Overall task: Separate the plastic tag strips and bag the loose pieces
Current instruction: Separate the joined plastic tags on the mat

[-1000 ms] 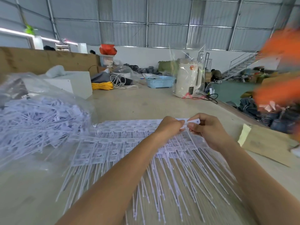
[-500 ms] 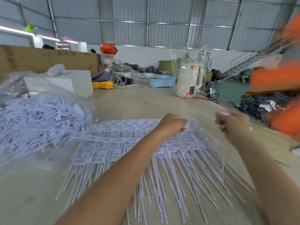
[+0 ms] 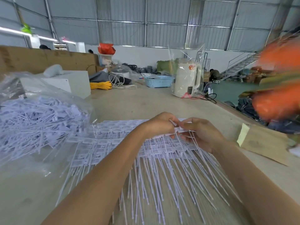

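White plastic tag strips (image 3: 113,143) lie in overlapping rows on the table, their long thin tails fanning toward me. My left hand (image 3: 159,125) pinches the head of the top strip at its right end. Right beside it, my right hand (image 3: 200,133) pinches the adjoining tag piece (image 3: 182,129), its thin tail running down across the palm. The two hands nearly touch over the far right corner of the stack. At the left, a clear plastic bag (image 3: 37,120) bulges with several loose white tags.
A brown paper pad (image 3: 263,142) lies at the table's right edge. Farther back stand a white kettle in clear wrap (image 3: 186,80), a blue basket (image 3: 159,81), a yellow cable coil (image 3: 100,85) and a white box (image 3: 71,83). Blurred orange shapes (image 3: 279,101) fill the right.
Half a second ago my right hand had pulled away to the right with a torn-off piece. It has come back to the left hand and pinches the strip again.
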